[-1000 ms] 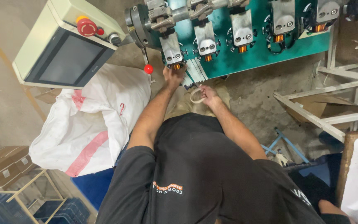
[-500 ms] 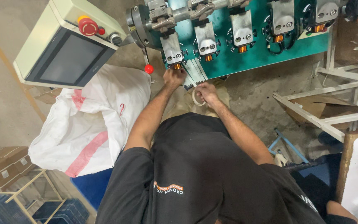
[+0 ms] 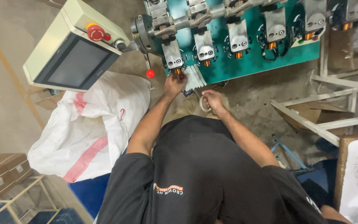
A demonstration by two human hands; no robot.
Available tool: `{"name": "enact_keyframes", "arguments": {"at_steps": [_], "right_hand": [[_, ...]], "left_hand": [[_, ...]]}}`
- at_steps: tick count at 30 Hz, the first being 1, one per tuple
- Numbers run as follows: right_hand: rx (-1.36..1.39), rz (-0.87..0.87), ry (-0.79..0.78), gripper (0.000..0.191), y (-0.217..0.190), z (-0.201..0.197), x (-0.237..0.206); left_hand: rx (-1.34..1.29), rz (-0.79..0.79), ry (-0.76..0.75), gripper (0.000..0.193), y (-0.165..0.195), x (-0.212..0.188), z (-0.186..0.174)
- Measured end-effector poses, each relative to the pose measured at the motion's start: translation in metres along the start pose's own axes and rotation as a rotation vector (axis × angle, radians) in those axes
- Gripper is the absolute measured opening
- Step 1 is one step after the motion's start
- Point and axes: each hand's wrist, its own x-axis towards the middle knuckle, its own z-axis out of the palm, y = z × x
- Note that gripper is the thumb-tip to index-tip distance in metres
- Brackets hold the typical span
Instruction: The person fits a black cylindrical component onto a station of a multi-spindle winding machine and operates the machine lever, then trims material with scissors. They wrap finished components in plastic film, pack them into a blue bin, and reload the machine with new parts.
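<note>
My left hand stays up at the first copper coil, fingers pinching it as before; my right hand still grips a pale tape ring just below. I count five grey clamp heads along the green machine panel. At nine o'clock hang a red-knobbed lever, a control screen box and a white sack.

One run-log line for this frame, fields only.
left hand: at leftmost coil station of green winding machine | right hand: grip on pale tape ring | beside: white sack, control panel
</note>
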Motion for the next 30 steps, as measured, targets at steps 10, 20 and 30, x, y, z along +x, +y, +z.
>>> {"name": "enact_keyframes", "arguments": {"at_steps": [10, 20, 30], "right_hand": [[-0.996, -1.056, 0.304, 0.045, -0.090, -0.055, -0.055], [-1.471, -0.780, 0.825, 0.060, -0.170, -0.181, 0.051], [-1.299, -0.207, 0.565, 0.046, -0.144, -0.173, 0.034]], "left_hand": [[-0.483, -0.330, -0.440, 0.020, 0.073, -0.028, -0.040], [-1.074, 0.925, -0.413, 0.017, 0.334, 0.026, -0.264], [-0.748, 1.470, 0.178, 0.019, 0.390, 0.039, -0.274]]}}
